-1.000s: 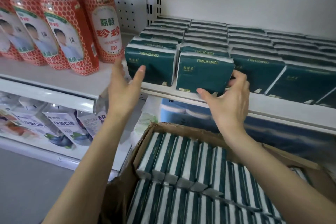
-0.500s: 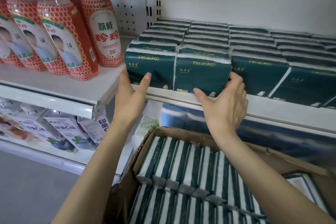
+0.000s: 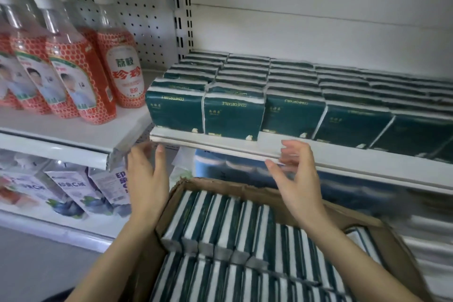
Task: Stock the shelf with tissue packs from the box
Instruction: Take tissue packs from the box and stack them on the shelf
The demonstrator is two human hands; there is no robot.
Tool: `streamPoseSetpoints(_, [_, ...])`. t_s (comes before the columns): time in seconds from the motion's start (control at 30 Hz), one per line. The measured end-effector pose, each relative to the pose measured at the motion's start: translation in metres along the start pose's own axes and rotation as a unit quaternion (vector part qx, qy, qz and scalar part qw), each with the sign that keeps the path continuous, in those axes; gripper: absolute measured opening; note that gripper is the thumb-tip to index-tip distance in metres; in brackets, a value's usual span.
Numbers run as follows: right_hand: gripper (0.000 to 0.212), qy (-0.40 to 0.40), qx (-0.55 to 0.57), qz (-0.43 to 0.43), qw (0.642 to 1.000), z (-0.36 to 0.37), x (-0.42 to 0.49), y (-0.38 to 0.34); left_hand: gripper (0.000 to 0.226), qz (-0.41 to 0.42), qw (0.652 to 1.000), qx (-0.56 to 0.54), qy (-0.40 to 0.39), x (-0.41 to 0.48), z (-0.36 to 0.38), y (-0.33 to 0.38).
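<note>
White shelf (image 3: 343,157) ahead, dark green tissue packs (image 3: 232,115) lining its front edge and running in rows to the back. Below it, the cardboard box (image 3: 232,185) holds more packs on edge. My left hand (image 3: 147,179) and right hand (image 3: 299,184) hover under that front edge, fingers spread, gripping nothing.

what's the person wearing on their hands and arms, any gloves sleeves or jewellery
Both are bare: no gloves on the left hand or the right hand, and no rings, watch or bracelet show. The forearms are uncovered as far as the frame reaches, no sleeve in view.
</note>
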State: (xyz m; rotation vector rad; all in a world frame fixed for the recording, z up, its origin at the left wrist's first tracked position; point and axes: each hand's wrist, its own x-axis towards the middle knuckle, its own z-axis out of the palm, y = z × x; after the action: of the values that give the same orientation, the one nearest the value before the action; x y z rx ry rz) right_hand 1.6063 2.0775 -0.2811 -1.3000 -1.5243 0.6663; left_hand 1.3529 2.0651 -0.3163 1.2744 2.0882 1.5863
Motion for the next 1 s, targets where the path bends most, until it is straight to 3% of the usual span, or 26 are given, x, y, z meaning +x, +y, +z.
streamPoseSetpoints(0.13, [0.039, -0.040, -0.048, 0.012, 0.998, -0.049, -0.044, 0.037, 0.051, -0.085, 0.993, 0.059, -0.059, -0.007, 0.001, -0.021])
streamPoseSetpoints(0.33, [0.028, -0.083, -0.240, 0.087, 0.963, -0.122, -0.067, 0.094, 0.059, -0.189, 0.949, 0.158, -0.198, -0.021, 0.002, -0.030])
streamPoseSetpoints(0.47, [0.030, -0.107, -0.317, 0.124, 0.934, -0.145, -0.079, 0.114, 0.054, -0.166, 0.927, 0.199, -0.273, -0.045, 0.006, -0.018])
streamPoseSetpoints(0.57, [0.042, -0.140, -0.354, 0.154, 0.912, -0.152, -0.084, 0.121, 0.065, -0.138, 0.922, 0.218, -0.287, -0.051, 0.003, -0.016])
streamPoseSetpoints(0.73, [0.051, -0.157, -0.312, 0.233, 0.907, -0.150, -0.090, 0.116, 0.085, -0.099, 0.926, 0.215, -0.296, -0.057, -0.006, -0.023])
streamPoseSetpoints(0.87, [0.053, -0.125, -0.305, 0.256, 0.909, -0.145, -0.094, 0.116, 0.105, -0.091, 0.928, 0.199, -0.301, -0.060, -0.014, -0.024])
streamPoseSetpoints(1.0, [0.052, -0.100, -0.309, 0.275, 0.905, -0.141, -0.094, 0.118, 0.107, -0.088, 0.931, 0.175, -0.308, -0.062, -0.021, -0.025])
